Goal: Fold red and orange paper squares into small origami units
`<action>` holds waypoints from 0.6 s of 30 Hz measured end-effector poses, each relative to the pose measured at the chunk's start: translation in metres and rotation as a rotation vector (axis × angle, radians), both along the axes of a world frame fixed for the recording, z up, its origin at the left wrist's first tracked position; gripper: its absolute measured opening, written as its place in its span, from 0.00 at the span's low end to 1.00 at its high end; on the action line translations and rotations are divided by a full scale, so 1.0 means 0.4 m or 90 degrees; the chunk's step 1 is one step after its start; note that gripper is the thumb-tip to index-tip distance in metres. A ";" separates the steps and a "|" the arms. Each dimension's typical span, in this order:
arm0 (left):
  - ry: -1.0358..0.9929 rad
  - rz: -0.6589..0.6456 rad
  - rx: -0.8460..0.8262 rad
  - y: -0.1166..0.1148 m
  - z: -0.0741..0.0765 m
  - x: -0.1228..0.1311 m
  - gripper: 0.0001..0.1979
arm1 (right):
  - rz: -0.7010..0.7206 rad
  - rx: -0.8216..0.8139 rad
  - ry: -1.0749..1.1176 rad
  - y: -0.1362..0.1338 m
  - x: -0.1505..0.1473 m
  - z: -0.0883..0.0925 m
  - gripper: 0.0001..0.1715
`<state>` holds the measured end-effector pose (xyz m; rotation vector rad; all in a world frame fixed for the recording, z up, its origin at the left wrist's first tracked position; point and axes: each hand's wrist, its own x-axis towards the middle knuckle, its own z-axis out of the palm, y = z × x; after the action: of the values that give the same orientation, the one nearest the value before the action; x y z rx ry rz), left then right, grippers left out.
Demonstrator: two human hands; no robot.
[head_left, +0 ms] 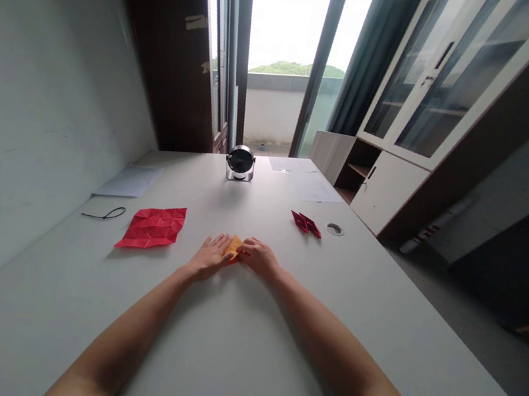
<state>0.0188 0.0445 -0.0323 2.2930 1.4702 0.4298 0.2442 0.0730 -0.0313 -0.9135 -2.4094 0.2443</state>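
A small folded piece of orange paper (235, 246) lies on the white table (238, 356) between my two hands. My left hand (210, 256) rests flat beside it, fingers stretched out and touching its left edge. My right hand (259, 256) has its fingers curled and pinched on the paper's right side. Most of the orange paper is covered by my fingers.
A creased red paper sheet (153, 227) lies to the left, a black cord loop (107, 213) beyond it. A folded dark red paper piece (306, 223) and a cable hole (335, 229) sit to the right. A small round fan (240, 163) and white sheets (130, 181) lie further back.
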 end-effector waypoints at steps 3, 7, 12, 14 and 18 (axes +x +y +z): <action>-0.046 0.011 0.031 -0.003 0.013 0.000 0.30 | -0.030 -0.012 0.026 0.009 0.004 -0.008 0.07; -0.138 0.074 0.093 -0.006 0.030 -0.007 0.23 | -0.054 -0.034 0.051 0.015 0.009 -0.007 0.09; -0.141 0.092 0.135 -0.013 0.040 -0.004 0.13 | -0.085 -0.066 0.061 0.011 0.008 0.002 0.11; -0.135 0.093 0.135 -0.014 0.039 -0.002 0.12 | -0.098 -0.075 0.059 0.009 0.007 0.006 0.10; -0.135 0.119 0.119 -0.011 0.037 -0.003 0.11 | -0.129 -0.084 0.056 0.005 0.005 0.014 0.10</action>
<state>0.0175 0.0401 -0.0177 2.1717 1.5988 0.8710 0.2463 0.0749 -0.0257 -1.1726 -2.2226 0.3622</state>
